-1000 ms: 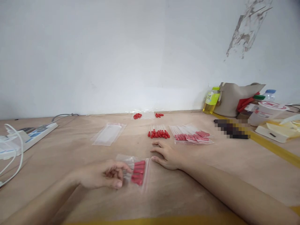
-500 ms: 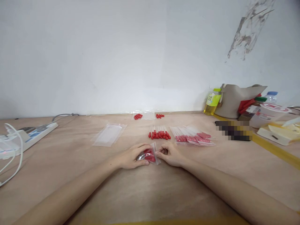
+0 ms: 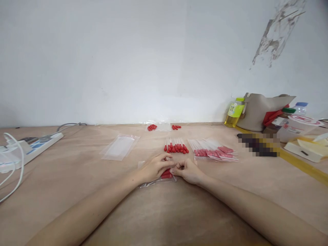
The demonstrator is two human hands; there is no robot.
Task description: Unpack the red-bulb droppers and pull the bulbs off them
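Beneath left hand (image 3: 155, 168), grip unclear: transparent bag (image 3: 156, 182), red contents (image 3: 166, 175); right grip (image 3: 188, 172) pinching edge.

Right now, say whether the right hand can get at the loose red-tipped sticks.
Probably yes: the sticks lie just beyond the right hand, with nothing visible between them, though it seems to pinch the bag under the left hand.

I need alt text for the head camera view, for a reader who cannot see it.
A left hand lies over a clear bag with red pieces inside, while the right hand pinches its edge, on a brown table. Beyond are red-tipped sticks and filled bags; flat clear bags lie to the left.
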